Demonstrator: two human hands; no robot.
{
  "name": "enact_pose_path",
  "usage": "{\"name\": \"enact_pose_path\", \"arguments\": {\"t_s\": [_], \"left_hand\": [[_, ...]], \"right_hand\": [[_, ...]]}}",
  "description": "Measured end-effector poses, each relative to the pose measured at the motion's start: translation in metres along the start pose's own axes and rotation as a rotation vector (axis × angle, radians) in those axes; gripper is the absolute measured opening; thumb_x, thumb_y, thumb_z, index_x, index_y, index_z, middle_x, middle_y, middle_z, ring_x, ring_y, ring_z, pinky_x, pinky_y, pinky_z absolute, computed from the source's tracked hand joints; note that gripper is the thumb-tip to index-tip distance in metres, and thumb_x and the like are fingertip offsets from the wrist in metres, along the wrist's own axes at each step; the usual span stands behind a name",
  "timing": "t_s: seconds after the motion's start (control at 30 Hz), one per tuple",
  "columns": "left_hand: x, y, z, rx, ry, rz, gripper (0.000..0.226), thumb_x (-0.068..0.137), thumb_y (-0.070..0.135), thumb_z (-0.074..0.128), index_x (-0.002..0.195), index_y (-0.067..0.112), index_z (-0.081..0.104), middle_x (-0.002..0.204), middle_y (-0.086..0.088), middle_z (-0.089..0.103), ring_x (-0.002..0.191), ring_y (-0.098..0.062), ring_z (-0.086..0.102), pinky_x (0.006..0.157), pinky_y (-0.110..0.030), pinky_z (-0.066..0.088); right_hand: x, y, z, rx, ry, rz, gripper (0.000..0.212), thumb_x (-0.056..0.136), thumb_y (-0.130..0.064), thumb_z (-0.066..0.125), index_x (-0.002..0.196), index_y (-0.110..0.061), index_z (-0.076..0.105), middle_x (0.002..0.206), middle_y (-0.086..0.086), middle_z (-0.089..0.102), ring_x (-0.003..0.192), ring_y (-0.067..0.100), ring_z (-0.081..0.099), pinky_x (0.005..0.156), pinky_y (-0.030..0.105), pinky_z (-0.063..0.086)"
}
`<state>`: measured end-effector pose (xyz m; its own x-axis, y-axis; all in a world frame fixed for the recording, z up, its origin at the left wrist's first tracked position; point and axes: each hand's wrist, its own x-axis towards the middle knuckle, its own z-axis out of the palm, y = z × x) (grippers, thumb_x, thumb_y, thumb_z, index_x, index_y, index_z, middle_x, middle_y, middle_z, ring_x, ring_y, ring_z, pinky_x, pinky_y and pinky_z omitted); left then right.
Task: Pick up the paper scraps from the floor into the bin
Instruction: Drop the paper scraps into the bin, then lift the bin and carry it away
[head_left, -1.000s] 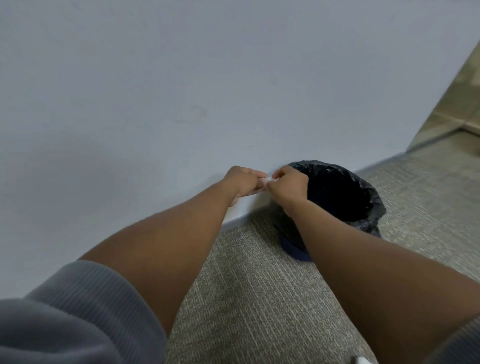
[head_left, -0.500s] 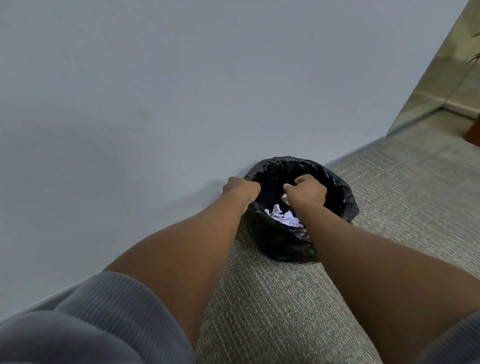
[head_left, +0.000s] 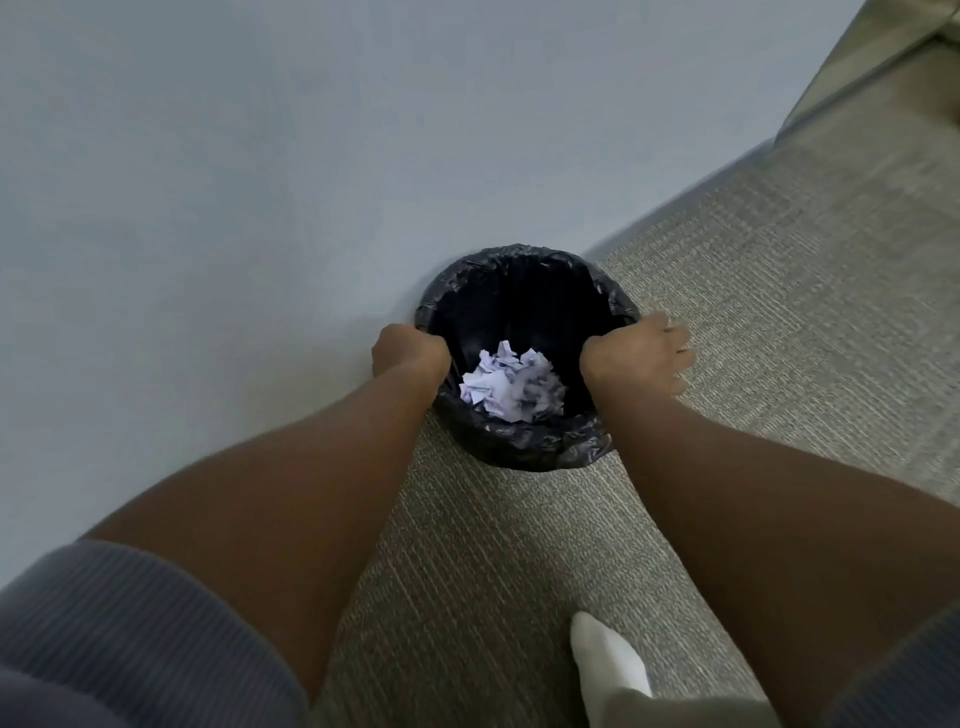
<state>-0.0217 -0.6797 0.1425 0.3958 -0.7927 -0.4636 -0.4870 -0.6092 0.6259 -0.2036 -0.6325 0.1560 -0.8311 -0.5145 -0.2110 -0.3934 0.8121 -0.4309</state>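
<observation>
A round bin lined with a black plastic bag stands on the carpet against the wall. A heap of white paper scraps lies at its bottom. My left hand is curled over the bin's left rim, gripping the bag edge. Over the right rim rests my right hand, with its fingers spread outward above the carpet. No scraps show on the visible floor.
A pale grey wall fills the left and top. Grey-green carpet runs to the right and toward me. My foot in a white sock stands near the bottom edge. A wall corner shows top right.
The view has tilted down over the bin, so its inside and the scraps show. My hands, pinched together beside the bin a second ago, have parted to its left and right rims.
</observation>
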Motion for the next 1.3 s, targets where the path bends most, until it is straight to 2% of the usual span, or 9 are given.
{"name": "enact_pose_path", "arguments": {"t_s": [0.1, 0.23, 0.33, 0.63, 0.7, 0.8, 1.03, 1.1, 1.3], "left_hand": [[-0.003, 0.003, 0.001, 0.023, 0.028, -0.030, 0.027, 0.088, 0.012, 0.055, 0.109, 0.004, 0.069, 0.107, -0.017, 0.069, 0.095, -0.035, 0.067, 0.079, -0.036, 0.055], [-0.006, 0.008, -0.001, 0.033, 0.063, -0.067, 0.033, 0.089, 0.018, 0.058, 0.119, 0.008, 0.067, 0.115, -0.014, 0.069, 0.102, -0.033, 0.066, 0.090, -0.038, 0.056], [-0.011, 0.012, -0.003, 0.046, 0.066, -0.092, 0.037, 0.089, 0.016, 0.058, 0.125, 0.008, 0.065, 0.120, -0.014, 0.068, 0.107, -0.032, 0.065, 0.093, -0.036, 0.054], [-0.064, 0.032, -0.030, 0.110, 0.053, -0.081, 0.030, 0.093, 0.012, 0.054, 0.120, 0.007, 0.067, 0.114, -0.014, 0.069, 0.104, -0.033, 0.065, 0.088, -0.033, 0.050], [-0.079, 0.039, -0.042, 0.122, 0.047, -0.061, 0.026, 0.093, 0.010, 0.052, 0.113, 0.009, 0.069, 0.108, -0.013, 0.070, 0.100, -0.032, 0.066, 0.082, -0.030, 0.048], [-0.100, 0.048, -0.061, 0.123, 0.030, -0.066, 0.024, 0.093, 0.009, 0.051, 0.108, 0.009, 0.070, 0.103, -0.012, 0.070, 0.093, -0.030, 0.065, 0.075, -0.029, 0.045], [-0.149, 0.069, -0.110, -0.013, -0.005, -0.168, 0.036, 0.094, 0.008, 0.053, 0.128, 0.016, 0.064, 0.112, -0.006, 0.068, 0.087, -0.024, 0.063, 0.074, -0.025, 0.047], [-0.163, 0.076, -0.124, -0.037, -0.015, -0.196, 0.038, 0.095, 0.007, 0.053, 0.130, 0.016, 0.062, 0.104, -0.006, 0.065, 0.081, -0.022, 0.058, 0.073, -0.024, 0.044], [-0.198, 0.087, -0.167, -0.104, -0.070, -0.247, 0.038, 0.096, 0.009, 0.051, 0.132, 0.019, 0.061, 0.104, -0.007, 0.066, 0.082, -0.024, 0.060, 0.074, -0.030, 0.046]], "right_hand": [[0.008, 0.009, -0.005, 0.054, -0.105, 0.051, 0.057, 0.085, -0.017, 0.057, 0.136, -0.007, 0.035, 0.142, 0.013, 0.041, 0.130, 0.033, 0.040, 0.103, 0.047, 0.040], [0.013, 0.014, -0.009, 0.248, -0.254, 0.166, 0.052, 0.084, -0.012, 0.059, 0.131, -0.002, 0.039, 0.127, 0.020, 0.054, 0.111, 0.036, 0.058, 0.085, 0.041, 0.053], [0.012, 0.015, -0.015, 0.280, -0.295, 0.252, 0.049, 0.085, -0.009, 0.058, 0.130, -0.003, 0.042, 0.128, 0.020, 0.054, 0.109, 0.036, 0.060, 0.079, 0.038, 0.053], [-0.008, 0.023, -0.074, 0.173, -0.315, 0.225, 0.029, 0.086, -0.014, 0.056, 0.113, -0.006, 0.059, 0.114, 0.015, 0.061, 0.094, 0.031, 0.061, 0.071, 0.029, 0.046], [-0.017, 0.022, -0.095, 0.151, -0.312, 0.218, 0.026, 0.086, -0.015, 0.055, 0.110, -0.006, 0.061, 0.111, 0.014, 0.062, 0.086, 0.028, 0.058, 0.071, 0.028, 0.046], [-0.029, 0.021, -0.122, 0.170, -0.307, 0.239, 0.023, 0.085, -0.015, 0.056, 0.105, -0.006, 0.064, 0.109, 0.014, 0.063, 0.089, 0.030, 0.062, 0.078, 0.033, 0.055], [-0.054, 0.008, -0.199, 0.176, -0.325, 0.224, 0.020, 0.084, -0.012, 0.055, 0.098, -0.004, 0.067, 0.099, 0.015, 0.063, 0.081, 0.029, 0.062, 0.073, 0.032, 0.055], [-0.063, 0.000, -0.222, 0.175, -0.328, 0.218, 0.019, 0.084, -0.010, 0.055, 0.096, -0.005, 0.068, 0.096, 0.014, 0.062, 0.082, 0.029, 0.063, 0.075, 0.033, 0.056], [-0.087, -0.020, -0.272, 0.144, -0.336, 0.182, 0.021, 0.086, -0.010, 0.052, 0.097, -0.008, 0.069, 0.097, 0.013, 0.060, 0.088, 0.031, 0.067, 0.079, 0.040, 0.060]]}}
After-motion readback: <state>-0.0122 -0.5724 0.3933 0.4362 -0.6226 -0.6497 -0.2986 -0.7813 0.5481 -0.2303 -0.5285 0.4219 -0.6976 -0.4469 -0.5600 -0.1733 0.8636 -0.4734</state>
